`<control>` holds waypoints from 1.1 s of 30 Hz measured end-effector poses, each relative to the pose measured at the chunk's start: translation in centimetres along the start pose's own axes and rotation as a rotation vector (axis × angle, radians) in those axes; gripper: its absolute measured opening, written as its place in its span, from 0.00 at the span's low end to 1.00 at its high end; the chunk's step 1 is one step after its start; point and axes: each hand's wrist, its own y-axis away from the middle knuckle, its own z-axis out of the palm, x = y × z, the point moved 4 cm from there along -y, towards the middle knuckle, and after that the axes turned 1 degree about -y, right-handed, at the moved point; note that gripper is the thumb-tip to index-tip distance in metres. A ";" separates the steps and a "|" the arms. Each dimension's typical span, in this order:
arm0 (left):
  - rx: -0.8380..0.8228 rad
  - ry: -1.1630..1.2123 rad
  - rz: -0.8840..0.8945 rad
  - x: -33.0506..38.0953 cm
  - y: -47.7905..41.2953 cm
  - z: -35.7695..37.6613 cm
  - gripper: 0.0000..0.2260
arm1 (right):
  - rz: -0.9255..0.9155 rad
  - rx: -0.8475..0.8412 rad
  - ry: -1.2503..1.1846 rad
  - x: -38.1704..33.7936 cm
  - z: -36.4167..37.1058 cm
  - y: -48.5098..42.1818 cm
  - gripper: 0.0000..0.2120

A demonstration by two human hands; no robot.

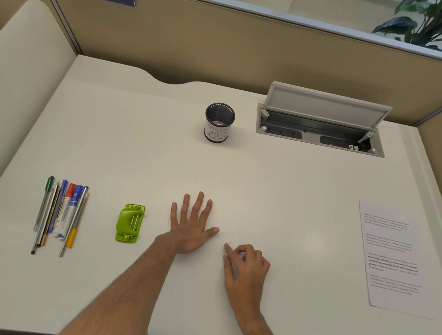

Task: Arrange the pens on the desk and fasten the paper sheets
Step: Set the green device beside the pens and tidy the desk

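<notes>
Head view: no step begun; left hand lies flat, fingers spread, right hand curled, both empty; pens at 9 o'clock, paper sheets at 3; next, grab pens for cup at 12

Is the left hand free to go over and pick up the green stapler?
Probably yes. The left hand lies flat and empty on the desk, the stapler sits just to its left, and only bare desktop lies between them.

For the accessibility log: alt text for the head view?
Two bare hands rest on a white desk, left hand flat, right hand curled; pens and green stapler at left, mesh cup behind, paper sheets at right.
</notes>
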 end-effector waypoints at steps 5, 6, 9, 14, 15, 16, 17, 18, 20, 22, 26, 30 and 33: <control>0.000 0.011 0.007 0.3 0.3 -0.3 0.36 | 0.126 0.039 0.057 0.1 -0.3 -0.1 0.14; -0.002 0.013 0.009 0.3 0.4 -0.3 0.36 | 0.107 0.030 0.066 -0.2 -0.2 0.0 0.14; -0.002 0.013 0.011 0.3 0.6 -0.4 0.36 | 0.057 0.011 0.052 -1.0 0.3 -0.1 0.15; 0.011 0.007 0.012 0.4 0.5 -0.4 0.36 | 0.171 0.053 0.048 -0.3 0.3 -0.1 0.16; 0.014 0.007 0.012 0.3 0.5 -0.4 0.36 | 0.203 0.057 0.049 -0.1 0.3 -0.2 0.16; 0.016 0.008 0.012 0.3 0.4 -0.4 0.36 | 0.233 0.058 0.050 0.0 0.4 -0.2 0.16; 0.015 0.010 0.012 0.3 0.4 -0.3 0.36 | 0.255 0.054 0.052 0.1 0.5 -0.3 0.16; 0.014 0.011 0.012 0.3 0.4 -0.3 0.35 | 0.270 0.047 0.053 0.0 0.7 -0.4 0.16; 0.019 0.007 0.015 0.2 0.4 -0.2 0.35 | 0.285 0.039 0.047 -0.3 1.2 -0.6 0.16; 0.023 0.004 0.015 0.2 0.3 -0.2 0.35 | 0.291 0.047 0.044 -0.5 1.6 -0.8 0.15; 0.024 0.000 0.013 0.2 0.2 -0.1 0.36 | 0.312 0.080 0.049 -0.5 1.9 -1.3 0.13; 0.017 0.000 0.008 0.2 0.2 0.0 0.36 | 0.335 0.111 0.015 -0.5 1.9 -1.6 0.09; 0.010 0.003 0.006 0.1 0.2 0.0 0.36 | 0.377 0.140 -0.039 -0.7 2.0 -1.9 0.05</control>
